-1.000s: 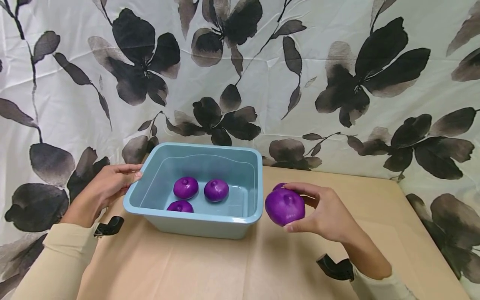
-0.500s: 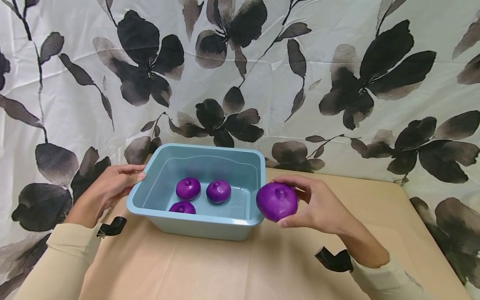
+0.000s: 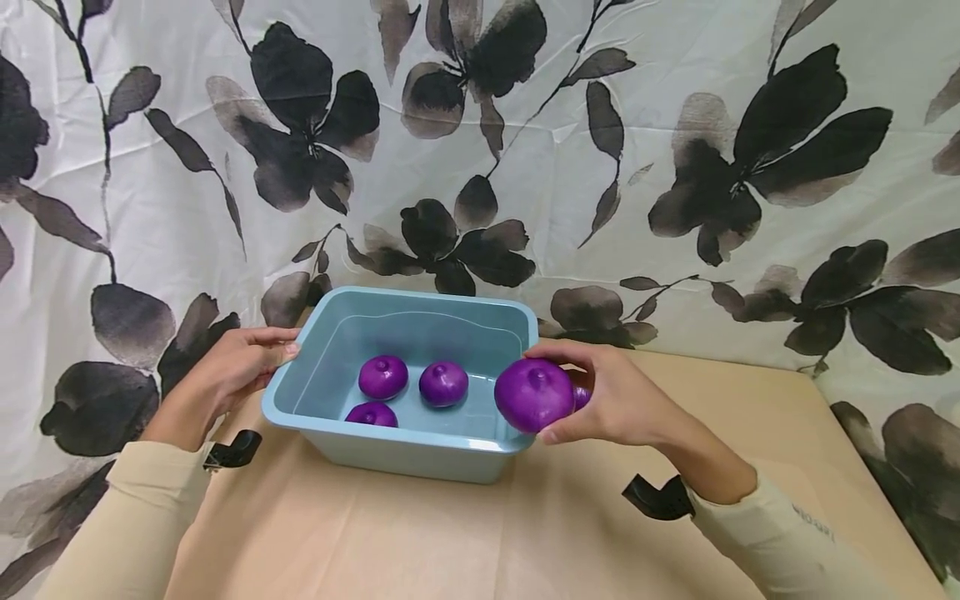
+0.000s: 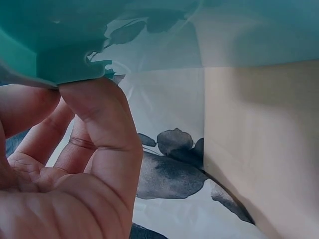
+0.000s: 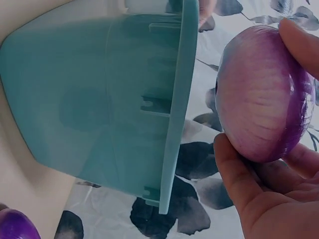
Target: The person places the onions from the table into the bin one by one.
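A light blue plastic tub (image 3: 412, 462) stands on the table, with several purple onions inside, one of them the right-hand onion (image 3: 443, 384). My left hand (image 3: 247, 367) pinches the tub's left rim between thumb and finger; the left wrist view shows the fingertips (image 4: 87, 94) right at the edge. My right hand (image 3: 607, 392) grips a larger-looking purple onion (image 3: 531, 396), thumb below and fingers above. This onion overlaps the tub's right rim in the head view. From the right wrist, the held onion (image 5: 264, 94) appears beside the rim, above the table.
Another purple onion (image 5: 17, 225) lies on the table right of the tub; in the head view it is mostly hidden behind the right hand. The tan tabletop (image 3: 420, 542) meets a white floral cloth (image 3: 585, 183) at the back.
My right hand has carried the onion leftward and slightly up, from beside the tub to over its right rim. The left hand keeps its pinch on the rim. The view has shifted slightly.
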Demonstrator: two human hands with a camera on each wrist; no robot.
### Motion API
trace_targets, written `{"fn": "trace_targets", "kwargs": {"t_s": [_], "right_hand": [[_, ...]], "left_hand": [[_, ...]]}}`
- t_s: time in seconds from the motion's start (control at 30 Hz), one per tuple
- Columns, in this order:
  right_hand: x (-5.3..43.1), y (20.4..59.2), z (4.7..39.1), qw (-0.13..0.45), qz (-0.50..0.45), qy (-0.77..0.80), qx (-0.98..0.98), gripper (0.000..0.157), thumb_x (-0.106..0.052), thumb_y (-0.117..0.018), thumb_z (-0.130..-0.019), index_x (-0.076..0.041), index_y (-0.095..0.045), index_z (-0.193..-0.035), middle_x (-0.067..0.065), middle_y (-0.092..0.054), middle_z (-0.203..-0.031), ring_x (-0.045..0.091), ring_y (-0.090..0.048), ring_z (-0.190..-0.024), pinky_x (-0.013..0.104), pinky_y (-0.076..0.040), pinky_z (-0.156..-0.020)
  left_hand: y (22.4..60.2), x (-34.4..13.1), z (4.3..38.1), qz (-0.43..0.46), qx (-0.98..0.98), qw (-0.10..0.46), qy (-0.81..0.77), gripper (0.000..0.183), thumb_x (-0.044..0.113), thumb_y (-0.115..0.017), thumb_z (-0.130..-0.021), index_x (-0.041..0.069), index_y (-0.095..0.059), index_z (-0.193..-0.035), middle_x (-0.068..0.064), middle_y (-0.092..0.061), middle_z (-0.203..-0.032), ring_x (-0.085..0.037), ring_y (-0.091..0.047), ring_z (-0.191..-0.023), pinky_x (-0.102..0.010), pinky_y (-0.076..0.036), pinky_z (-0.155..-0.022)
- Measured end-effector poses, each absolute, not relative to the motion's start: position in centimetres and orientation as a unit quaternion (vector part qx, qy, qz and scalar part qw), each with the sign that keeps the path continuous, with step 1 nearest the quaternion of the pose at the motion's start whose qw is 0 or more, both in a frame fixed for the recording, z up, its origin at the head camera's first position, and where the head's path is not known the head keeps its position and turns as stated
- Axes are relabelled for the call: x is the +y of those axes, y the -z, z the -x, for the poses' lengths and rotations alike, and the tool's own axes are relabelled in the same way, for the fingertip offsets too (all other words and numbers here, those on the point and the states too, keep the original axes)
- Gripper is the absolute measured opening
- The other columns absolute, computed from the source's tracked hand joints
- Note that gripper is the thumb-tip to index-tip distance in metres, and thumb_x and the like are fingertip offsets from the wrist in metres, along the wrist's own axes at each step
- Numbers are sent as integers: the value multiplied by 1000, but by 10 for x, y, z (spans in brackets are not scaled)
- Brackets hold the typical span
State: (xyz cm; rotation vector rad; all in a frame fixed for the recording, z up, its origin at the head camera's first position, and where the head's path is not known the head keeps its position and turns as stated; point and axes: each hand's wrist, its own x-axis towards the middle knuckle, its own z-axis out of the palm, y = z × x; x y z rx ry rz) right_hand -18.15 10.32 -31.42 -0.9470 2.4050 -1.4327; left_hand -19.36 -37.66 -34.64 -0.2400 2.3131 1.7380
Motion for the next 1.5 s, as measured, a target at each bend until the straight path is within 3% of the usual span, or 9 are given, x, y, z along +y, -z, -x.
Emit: {"fn": "trace_targets", "kwargs": {"t_s": [0.3,0.53,0.8,1.27,1.5], "right_hand": [[86,308,192,136,341,467,805,81,-17,-98,-66,-9,-63,-139,11,-63,-133,29,-68,-116,34,-63,-91],[71,300,202,137,382,439,802,81,-20,-97,-66,-8,-63,-139,9,-64,-135,27,-63,-122,28,-60,-96],[54,287,212,151,400,389,816,85,-25,-99,-66,-14,-62,-142,3,-66,-136,20,-67,-119,35,-60,-97],[16,279,237,212,443,381,784,83,-20,-98,-66,-15,-62,-141,2,-66,-137,22,-66,-123,37,-59,-99],[-3,277,247,216,459,371,778,80,-19,-97,-66,-16,-64,-139,1,-68,-135,20,-65,-121,37,-59,-99]], "left_hand": [[347,-375,192,84,796,111,-589,63,15,-66,-103,-8,-40,-155,21,-70,-93,3,-68,-86,-20,-60,-77],[346,-375,192,82,803,103,-581,60,14,-66,-102,-7,-43,-154,20,-69,-94,3,-67,-87,-20,-60,-77],[344,-375,193,79,801,106,-584,60,15,-65,-103,-7,-43,-154,20,-70,-94,3,-67,-86,-20,-60,-77],[347,-375,193,81,794,106,-593,58,12,-63,-104,-8,-42,-154,17,-69,-93,1,-66,-84,-20,-59,-75],[345,-376,193,85,800,98,-586,56,12,-63,-104,-8,-44,-153,16,-70,-93,1,-66,-83,-20,-60,-74]]}}
